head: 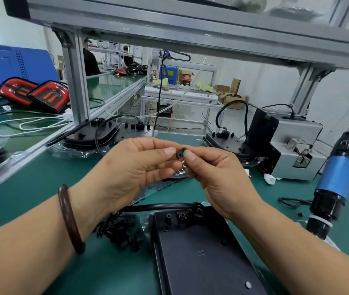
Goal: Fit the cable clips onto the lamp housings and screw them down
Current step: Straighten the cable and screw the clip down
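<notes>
Hands meet above the bench: the left hand [135, 165] and right hand [216, 177] together pinch one small black cable clip [180, 154] between thumbs and forefingers, forearms angling in from the lower corners. Directly below lies a black lamp housing [201, 252] on the green mat [31, 188], with a heap of loose clips [120, 231] just left of it. A blue-banded screwdriver [337, 177] hangs at the right edge near a grey screw feeder [293, 145]. An aluminium post [77, 81] stands at the left rear.

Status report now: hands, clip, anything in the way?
Left hand and right hand both pinch one cable clip. Lamp housing below, clip not yet fitted. Screwdriver at right, untouched; path down clear.
</notes>
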Tool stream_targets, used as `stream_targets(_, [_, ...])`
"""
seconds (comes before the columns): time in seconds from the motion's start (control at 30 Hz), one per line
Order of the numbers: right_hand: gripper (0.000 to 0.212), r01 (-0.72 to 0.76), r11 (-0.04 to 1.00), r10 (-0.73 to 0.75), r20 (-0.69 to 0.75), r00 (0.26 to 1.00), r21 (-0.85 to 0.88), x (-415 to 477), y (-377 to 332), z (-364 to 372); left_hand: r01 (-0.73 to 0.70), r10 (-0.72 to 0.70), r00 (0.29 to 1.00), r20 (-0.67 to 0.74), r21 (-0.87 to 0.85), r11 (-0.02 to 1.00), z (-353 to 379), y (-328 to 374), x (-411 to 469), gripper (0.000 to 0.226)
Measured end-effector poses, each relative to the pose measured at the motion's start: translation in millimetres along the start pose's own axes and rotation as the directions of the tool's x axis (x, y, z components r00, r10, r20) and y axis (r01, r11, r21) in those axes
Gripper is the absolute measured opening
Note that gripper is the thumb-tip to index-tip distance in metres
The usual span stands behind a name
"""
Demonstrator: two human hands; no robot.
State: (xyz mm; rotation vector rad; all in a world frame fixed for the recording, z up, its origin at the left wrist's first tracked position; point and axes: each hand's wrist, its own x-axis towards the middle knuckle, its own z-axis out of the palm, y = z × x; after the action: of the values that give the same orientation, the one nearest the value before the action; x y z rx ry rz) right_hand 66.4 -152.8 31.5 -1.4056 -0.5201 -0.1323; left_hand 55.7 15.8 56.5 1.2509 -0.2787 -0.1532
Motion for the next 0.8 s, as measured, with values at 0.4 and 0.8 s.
stream_targets(0.4, [0.018,0.02,0.988,-0.018,0.017,1.0,-0.151,0,1,1,-0.046,0.052,0.998,-0.028,0.175,0.984,0,-2,0,0.012])
stream_targets(0.8, [0.014,-0.193,0.96,0.189,-0.038,0.981,-0.204,0,-22,7,-0.246,0.368,0.929,0.044,0.815,0.525,5,-5,-5,0.028])
